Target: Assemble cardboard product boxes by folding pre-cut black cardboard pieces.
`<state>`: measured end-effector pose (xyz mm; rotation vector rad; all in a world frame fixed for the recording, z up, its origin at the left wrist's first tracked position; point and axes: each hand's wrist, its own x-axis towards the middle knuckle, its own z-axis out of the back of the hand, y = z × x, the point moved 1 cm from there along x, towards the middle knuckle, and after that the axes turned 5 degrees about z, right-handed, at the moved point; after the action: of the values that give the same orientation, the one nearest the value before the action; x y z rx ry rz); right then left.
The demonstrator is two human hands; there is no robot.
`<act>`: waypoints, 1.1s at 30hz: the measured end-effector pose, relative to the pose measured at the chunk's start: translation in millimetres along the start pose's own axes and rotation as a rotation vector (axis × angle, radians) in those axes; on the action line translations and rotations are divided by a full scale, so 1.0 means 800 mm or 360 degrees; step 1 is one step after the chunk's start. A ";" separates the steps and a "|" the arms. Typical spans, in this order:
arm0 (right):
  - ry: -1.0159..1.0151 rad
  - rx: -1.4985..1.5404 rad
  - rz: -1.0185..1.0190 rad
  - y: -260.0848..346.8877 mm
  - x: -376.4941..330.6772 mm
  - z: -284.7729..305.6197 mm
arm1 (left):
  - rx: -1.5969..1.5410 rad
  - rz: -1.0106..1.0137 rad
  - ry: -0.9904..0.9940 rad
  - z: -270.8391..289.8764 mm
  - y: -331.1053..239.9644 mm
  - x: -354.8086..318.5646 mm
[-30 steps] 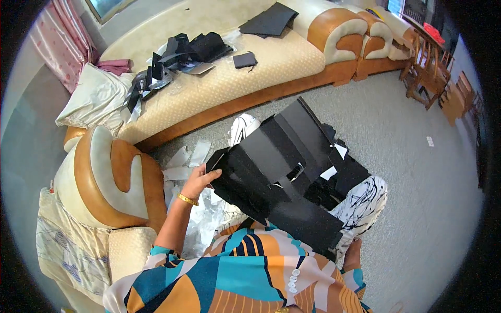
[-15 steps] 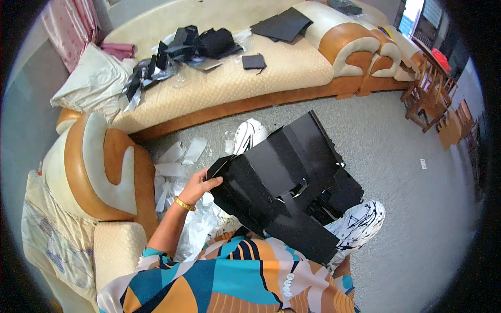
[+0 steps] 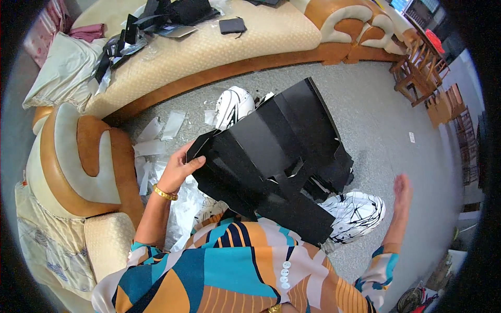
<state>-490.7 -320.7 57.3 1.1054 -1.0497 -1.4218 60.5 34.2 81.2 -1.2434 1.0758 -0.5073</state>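
Observation:
My left hand (image 3: 180, 167) grips the left edge of a large black flat cardboard sheet (image 3: 271, 151) with folded flaps, held over my knees. My right hand (image 3: 402, 189) is out to the right, away from the sheet, fingers straight and holding nothing. Below the sheet my two white shoes with black scribble pattern show, one at the far side (image 3: 233, 106) and one at the near right (image 3: 355, 213). My patterned shirt fills the lower middle.
A cream and orange curved sofa (image 3: 219, 47) runs along the back, with black pieces (image 3: 172, 13) and a small black pouch (image 3: 232, 25) on it. An armchair (image 3: 78, 156) stands at my left. White paper scraps (image 3: 156, 141) litter the grey carpet. Wooden chairs (image 3: 422, 73) stand right.
My right hand has come off the black sheet and moved out to the right. The left hand still holds the sheet, which sits slightly lower and flatter.

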 end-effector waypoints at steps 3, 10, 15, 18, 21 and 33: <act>0.0427 -0.0166 0.0429 0.150 -0.060 -0.158 | -0.0003 -0.0040 -0.0085 -0.015 -0.002 -0.001; 0.1121 -0.0812 0.1259 0.175 -0.159 -0.354 | 0.0084 -0.0254 -0.0118 -0.007 -0.010 -0.014; 0.1074 -0.0842 0.1251 0.199 -0.170 -0.350 | 0.0194 -0.0266 -0.0279 0.012 0.006 -0.018; 0.0805 -0.0807 0.1452 0.206 -0.162 -0.315 | 0.0191 -0.0232 -0.0336 0.014 0.011 -0.017; 0.0578 -0.1111 0.1521 0.222 -0.177 -0.282 | 0.0171 -0.0284 -0.0218 0.004 0.001 -0.021; 0.0170 -0.1169 0.2090 0.174 -0.244 -0.178 | 0.0078 -0.0231 -0.0023 -0.017 0.001 -0.016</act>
<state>-310.0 -150.1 183.5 -0.1348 -0.7656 -0.5217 42.8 38.3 86.3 -1.2858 0.9597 -0.6306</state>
